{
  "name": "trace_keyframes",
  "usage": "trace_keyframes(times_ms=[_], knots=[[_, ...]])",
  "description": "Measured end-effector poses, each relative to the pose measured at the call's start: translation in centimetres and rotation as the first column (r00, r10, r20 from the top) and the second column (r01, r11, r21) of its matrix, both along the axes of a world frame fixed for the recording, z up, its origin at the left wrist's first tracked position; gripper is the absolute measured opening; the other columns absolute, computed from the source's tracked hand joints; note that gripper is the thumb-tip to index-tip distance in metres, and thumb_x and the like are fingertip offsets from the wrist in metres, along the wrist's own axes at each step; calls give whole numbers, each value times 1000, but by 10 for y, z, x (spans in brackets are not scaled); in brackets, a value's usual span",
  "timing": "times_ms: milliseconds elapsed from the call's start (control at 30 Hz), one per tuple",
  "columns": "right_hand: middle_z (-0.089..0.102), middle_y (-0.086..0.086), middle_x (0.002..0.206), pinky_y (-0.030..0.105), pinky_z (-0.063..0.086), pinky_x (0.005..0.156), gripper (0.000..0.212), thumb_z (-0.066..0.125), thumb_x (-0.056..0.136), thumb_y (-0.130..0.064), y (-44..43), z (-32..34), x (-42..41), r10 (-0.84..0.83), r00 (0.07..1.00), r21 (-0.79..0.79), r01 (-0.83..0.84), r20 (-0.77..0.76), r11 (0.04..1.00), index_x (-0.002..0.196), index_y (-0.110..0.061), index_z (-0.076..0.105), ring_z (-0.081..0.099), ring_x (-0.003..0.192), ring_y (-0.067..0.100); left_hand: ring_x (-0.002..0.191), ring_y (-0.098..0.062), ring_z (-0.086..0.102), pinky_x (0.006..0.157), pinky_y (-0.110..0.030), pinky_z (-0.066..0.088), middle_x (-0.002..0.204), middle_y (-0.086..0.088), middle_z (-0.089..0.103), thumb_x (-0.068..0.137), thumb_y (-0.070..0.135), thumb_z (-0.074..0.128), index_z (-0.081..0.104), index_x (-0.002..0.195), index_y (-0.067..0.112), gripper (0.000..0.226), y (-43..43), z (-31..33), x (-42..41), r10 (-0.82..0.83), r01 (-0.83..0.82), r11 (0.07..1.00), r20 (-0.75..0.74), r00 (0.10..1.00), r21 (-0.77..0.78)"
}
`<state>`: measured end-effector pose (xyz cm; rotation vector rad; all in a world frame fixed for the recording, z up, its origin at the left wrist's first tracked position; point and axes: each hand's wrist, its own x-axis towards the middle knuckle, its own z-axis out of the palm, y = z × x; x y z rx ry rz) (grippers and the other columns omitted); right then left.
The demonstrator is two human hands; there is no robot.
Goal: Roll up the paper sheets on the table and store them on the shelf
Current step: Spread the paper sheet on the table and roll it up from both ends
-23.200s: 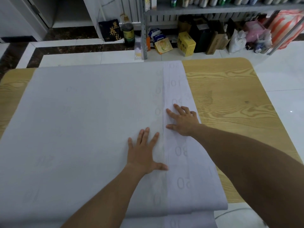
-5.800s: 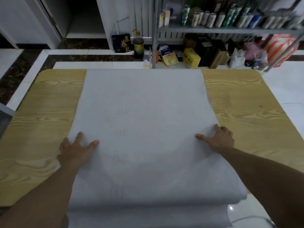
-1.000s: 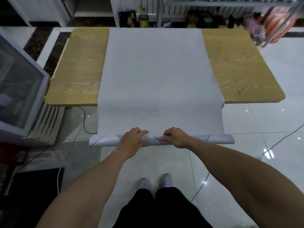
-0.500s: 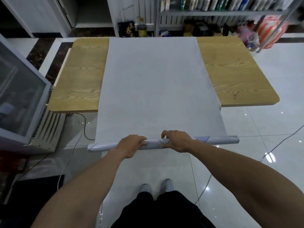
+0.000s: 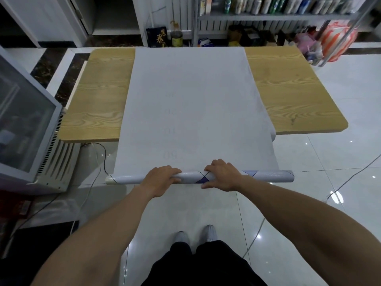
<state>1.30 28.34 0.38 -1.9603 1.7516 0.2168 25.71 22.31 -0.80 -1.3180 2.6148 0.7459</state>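
A light wooden table point(image 5: 99, 104) stands on glossy white floor tiles point(image 5: 329, 162), with a grey metal shelf point(image 5: 268, 17) of cans behind. A pale grey paper sheet point(image 5: 193, 104) runs down the table and off its near edge into a glossy white roll point(image 5: 268, 176). The left hand point(image 5: 159, 179) and right hand point(image 5: 222, 175) both curl around this roll.

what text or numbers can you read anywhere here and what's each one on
"黑养": gold characters on the dark box on the floor; a third is partly hidden.
"09": faint, showing through the paper sheet just above the roll.
Other numbers up the sheet: too faint.
Labels on the cans on the shelf: too small.
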Motion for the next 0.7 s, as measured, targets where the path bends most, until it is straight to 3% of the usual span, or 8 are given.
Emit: trace_keyframes(times_ms=[100,200,267,367,433,600,700], knots=[[55,2,119,34,39,89,55,56,86,-57,0,0,-3,-49,998,-2,49,39,999,129,-24,48,48,110,22,105,-22,52,86,-33,39,117,-2,60,100,39,38,50,130,28,34,-4,3,-1,-8,8,1000,27,1000,17],[62,6,108,34,42,76,48,56,88,-54,-3,0,-6,-160,981,63,154,108,986,123,-24,44,56,95,27,109,-22,49,86,-33,38,120,-1,57,96,47,44,40,137,29,45,-4,4,-1,-10,9,1000,31,999,9],[63,7,100,34,41,69,40,54,89,-53,-4,1,-8,-162,982,67,156,97,985,113,-22,46,57,87,27,102,-19,50,82,-32,39,114,5,55,86,56,56,41,130,28,55,-4,5,0,5,-5,1000,-16,1000,-3],[62,5,93,33,37,66,34,49,92,-51,-5,4,-8,-154,981,70,147,117,987,107,-20,48,56,84,27,83,-18,49,70,-30,37,100,7,50,87,50,59,46,110,24,36,-6,6,-1,-12,11,997,-19,1000,-72],[61,4,93,32,35,69,35,46,94,-52,-7,5,-8,-132,985,64,125,113,990,107,-19,49,55,86,26,79,-20,50,67,-30,37,96,5,52,93,44,52,48,104,22,24,-8,9,-3,-15,14,996,-4,1000,-89],[48,-2,117,34,34,95,54,54,84,-62,-11,5,-14,25,999,-50,-26,-22,998,123,-25,53,41,111,19,79,-21,51,66,-31,34,94,0,63,98,40,42,54,102,20,23,-14,10,-4,-9,12,996,41,999,-91],[56,1,119,33,35,93,53,58,86,-54,-15,6,-15,-31,999,-25,32,29,999,129,-25,46,49,109,22,82,-23,53,69,-33,39,97,-3,63,99,39,39,52,109,22,23,-15,12,-1,29,-25,997,57,998,-69]])
